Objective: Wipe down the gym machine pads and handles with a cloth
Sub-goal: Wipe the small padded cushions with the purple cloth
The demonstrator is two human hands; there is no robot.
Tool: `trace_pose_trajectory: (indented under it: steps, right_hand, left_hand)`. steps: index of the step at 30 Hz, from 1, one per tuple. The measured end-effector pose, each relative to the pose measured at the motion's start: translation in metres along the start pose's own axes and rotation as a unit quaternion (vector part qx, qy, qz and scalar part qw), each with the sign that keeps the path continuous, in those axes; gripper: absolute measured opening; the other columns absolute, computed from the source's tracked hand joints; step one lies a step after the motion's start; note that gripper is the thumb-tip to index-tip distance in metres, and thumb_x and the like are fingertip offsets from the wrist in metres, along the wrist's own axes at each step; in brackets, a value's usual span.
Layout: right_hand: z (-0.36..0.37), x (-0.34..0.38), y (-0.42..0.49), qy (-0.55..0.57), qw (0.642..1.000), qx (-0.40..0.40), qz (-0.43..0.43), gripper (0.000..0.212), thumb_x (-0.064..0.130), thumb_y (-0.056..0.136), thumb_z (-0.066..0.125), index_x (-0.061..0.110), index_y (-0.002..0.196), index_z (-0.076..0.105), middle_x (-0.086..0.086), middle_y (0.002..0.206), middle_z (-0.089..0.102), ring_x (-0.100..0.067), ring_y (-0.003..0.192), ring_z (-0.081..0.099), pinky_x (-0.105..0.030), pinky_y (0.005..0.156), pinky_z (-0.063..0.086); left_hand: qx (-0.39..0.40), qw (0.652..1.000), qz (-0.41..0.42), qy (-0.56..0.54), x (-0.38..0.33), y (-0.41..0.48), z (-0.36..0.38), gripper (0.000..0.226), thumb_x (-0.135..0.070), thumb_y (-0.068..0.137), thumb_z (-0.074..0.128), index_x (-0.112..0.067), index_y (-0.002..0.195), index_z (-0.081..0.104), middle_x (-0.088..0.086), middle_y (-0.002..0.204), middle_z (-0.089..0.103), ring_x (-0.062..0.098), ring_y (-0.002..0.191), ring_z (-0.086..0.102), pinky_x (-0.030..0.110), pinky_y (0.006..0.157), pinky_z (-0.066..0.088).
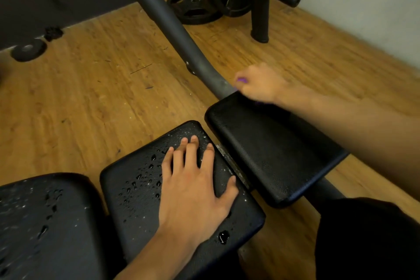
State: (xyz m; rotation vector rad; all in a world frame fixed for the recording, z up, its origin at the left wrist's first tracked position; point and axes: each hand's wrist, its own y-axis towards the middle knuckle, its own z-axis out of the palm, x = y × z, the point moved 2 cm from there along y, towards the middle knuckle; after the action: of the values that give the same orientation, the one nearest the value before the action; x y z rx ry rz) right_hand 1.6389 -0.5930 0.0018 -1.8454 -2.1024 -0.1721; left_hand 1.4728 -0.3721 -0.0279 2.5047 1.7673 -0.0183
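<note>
Floor: wood-look planks on the floor (91, 88), scuffed, with black plates (195, 7) lying and leaning back by the wall.
Pads: three black pads with a pebbly vinyl look, rounded corners, all on one bench.
Far pad: the far pad (272, 150) looks mostly dry and matte. Its long axis runs from lower right up-left to the grey tube (168, 22).
Mid pad: the mid pad (141, 188) is covered in droplets (138, 179), plus one fat one near its front edge.
Near pad: the near pad (45, 223) at bottom left is just as wet.
Left hand: the left hand (195, 191) lies palm down on the mid pad with its fingers (192, 150) straight and spread. It holds nothing and looks like it's just bracing.
Right hand: the right hand (261, 84) is at the far pad's top end, right where pad meets tube. It's blurry, but the fingers look curled round the cloth.
Cloth: the purple cloth (242, 79) only peeks out at the fingers, so it's mostly hidden.
Key relation: the wet pads lie toward the person and to the left of the cloth, so the right hand would have to pull back along the far pad and cross the gap to the mid pad. The left hand is nearer the wet spots but has no cloth.
Guess: far pad about done, two wet pads left.
</note>
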Motion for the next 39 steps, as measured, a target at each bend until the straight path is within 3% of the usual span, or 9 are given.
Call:
trace_pose_trajectory:
  steps: [4,10,12,15,19,24,28,33,39]
  right_hand:
    - [-0.009,-0.029,0.001,0.034,0.994,-0.065,0.084,0.017,0.025,0.101,0.052,0.023,0.100,0.070,-0.008,0.098,0.067,-0.029,0.099,0.061,-0.032,0.077,0.043]
    - [0.044,0.076,-0.010,0.015,0.998,-0.046,-0.050,0.024,0.032,0.102,0.045,0.028,0.104,0.069,-0.011,0.104,0.071,-0.035,0.110,0.063,-0.041,0.091,0.052]
    - [0.040,0.068,-0.009,0.009,0.997,-0.064,-0.050,0.023,0.033,0.100,0.048,0.029,0.105,0.070,-0.008,0.100,0.071,-0.033,0.104,0.064,-0.038,0.084,0.050]
    - [0.019,0.023,-0.003,-0.028,0.997,-0.078,0.008,0.023,0.030,0.098,0.049,0.029,0.100,0.072,-0.002,0.088,0.064,-0.026,0.092,0.061,-0.031,0.079,0.037]
    - [-0.010,-0.032,0.006,0.004,0.989,-0.064,0.130,0.023,0.025,0.091,0.052,0.027,0.097,0.073,-0.005,0.089,0.065,-0.031,0.095,0.063,-0.032,0.075,0.041]
    - [0.024,0.041,0.001,0.002,0.991,-0.074,0.114,0.031,0.030,0.092,0.056,0.013,0.112,0.072,-0.017,0.108,0.067,-0.037,0.108,0.063,-0.038,0.087,0.051]
    - [0.039,0.093,-0.013,-0.001,0.999,-0.048,-0.006,0.026,0.027,0.091,0.055,0.022,0.108,0.073,-0.008,0.096,0.068,-0.027,0.115,0.061,-0.036,0.118,0.028]
    - [-0.012,-0.014,0.003,-0.006,0.989,-0.040,0.142,0.026,0.025,0.090,0.050,0.024,0.099,0.074,-0.008,0.097,0.066,-0.032,0.096,0.062,-0.037,0.081,0.048]
    - [0.013,0.019,-0.001,-0.006,0.987,-0.071,0.147,0.032,0.025,0.092,0.051,0.017,0.113,0.073,-0.015,0.105,0.066,-0.037,0.113,0.058,-0.038,0.093,0.046]
  left_hand:
    - [0.000,1.000,-0.003,0.000,0.000,0.001,-0.001,0.076,-0.067,0.091,0.038,-0.015,0.141,0.061,0.016,0.147,0.054,0.037,0.140,0.047,0.057,0.118,0.038]
    - [0.004,1.000,0.001,-0.001,-0.001,0.001,-0.002,0.075,-0.068,0.092,0.038,-0.015,0.140,0.060,0.016,0.147,0.054,0.037,0.141,0.046,0.057,0.118,0.038]
    - [0.002,1.000,0.001,0.005,-0.001,0.000,0.000,0.074,-0.068,0.092,0.038,-0.016,0.141,0.060,0.016,0.148,0.053,0.037,0.141,0.046,0.057,0.118,0.039]
    - [0.003,1.000,0.000,0.007,0.000,0.001,0.000,0.074,-0.068,0.092,0.039,-0.016,0.141,0.060,0.015,0.147,0.053,0.036,0.141,0.046,0.057,0.117,0.040]
    - [0.002,1.000,0.001,0.011,0.000,0.000,0.001,0.074,-0.067,0.091,0.040,-0.015,0.140,0.060,0.015,0.146,0.053,0.037,0.141,0.045,0.058,0.116,0.040]
    - [-0.002,1.000,0.000,0.014,-0.001,0.000,0.000,0.071,-0.063,0.092,0.041,-0.012,0.139,0.060,0.017,0.144,0.053,0.039,0.139,0.046,0.059,0.115,0.040]
    - [0.000,1.000,0.000,0.013,-0.001,0.000,0.000,0.069,-0.063,0.093,0.042,-0.014,0.138,0.060,0.017,0.144,0.053,0.038,0.139,0.045,0.058,0.116,0.040]
    - [-0.007,1.000,0.001,0.012,0.000,-0.001,0.001,0.070,-0.064,0.093,0.041,-0.014,0.138,0.060,0.018,0.146,0.052,0.038,0.140,0.044,0.058,0.116,0.039]
    - [-0.006,1.000,0.008,0.018,0.000,0.000,0.001,0.070,-0.062,0.093,0.042,-0.011,0.137,0.060,0.021,0.145,0.052,0.039,0.138,0.043,0.052,0.116,0.026]
